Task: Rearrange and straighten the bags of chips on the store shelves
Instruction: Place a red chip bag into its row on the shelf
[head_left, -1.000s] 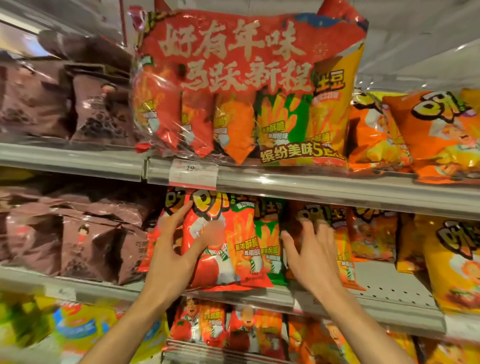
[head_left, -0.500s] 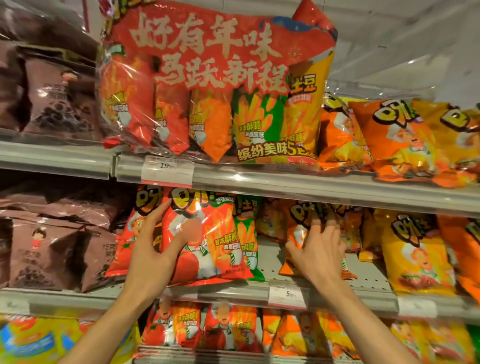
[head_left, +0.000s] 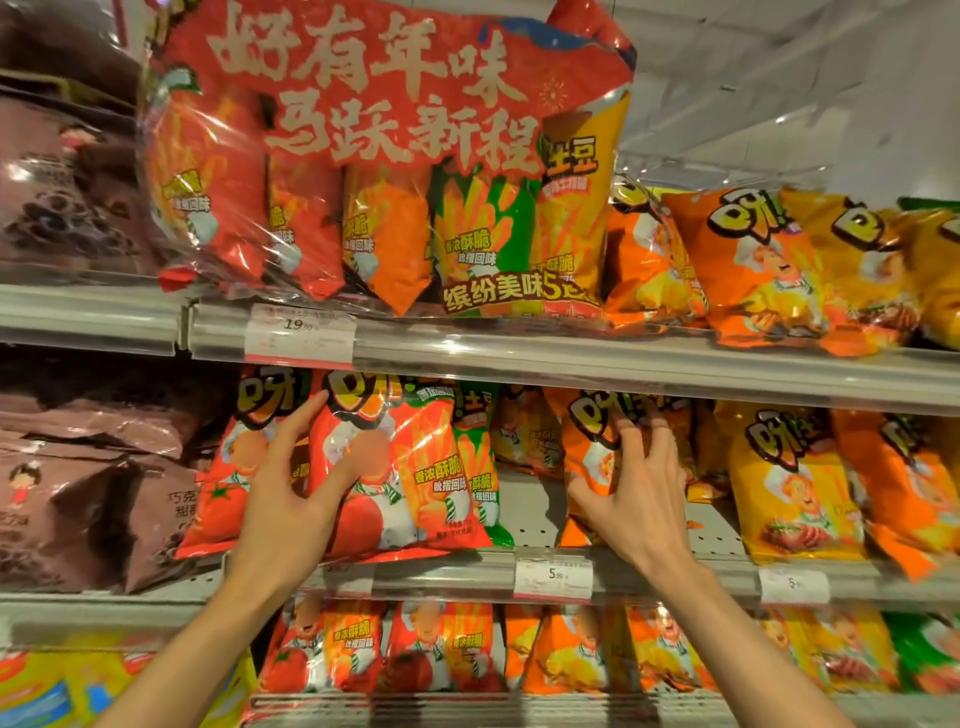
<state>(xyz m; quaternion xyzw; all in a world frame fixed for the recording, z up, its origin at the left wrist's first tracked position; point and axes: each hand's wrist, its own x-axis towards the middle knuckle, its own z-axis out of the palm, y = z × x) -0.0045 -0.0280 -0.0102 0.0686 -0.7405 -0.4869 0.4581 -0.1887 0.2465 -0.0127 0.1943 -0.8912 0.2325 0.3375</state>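
On the middle shelf (head_left: 467, 571) a red tomato chip bag (head_left: 410, 467) stands upright at the front. My left hand (head_left: 296, 488) grips its left edge, thumb across the front, fingers behind. A green bag (head_left: 480, 457) stands just behind it. To the right, my right hand (head_left: 639, 493) holds an orange chip bag (head_left: 587, 447), fingers spread over its top front. Yellow (head_left: 784, 483) and orange bags (head_left: 893, 483) stand further right.
A big red multipack (head_left: 395, 156) sits on the upper shelf, with orange and yellow bags (head_left: 763, 265) to its right. Brown bags (head_left: 88, 483) fill the left side. Price tags (head_left: 553, 578) hang on the rails. More red and orange bags (head_left: 447, 644) line the lower shelf.
The view has shifted slightly. My right hand has moved the orange bag a little left and upright toward the gap. My left hand stays on the red bag.
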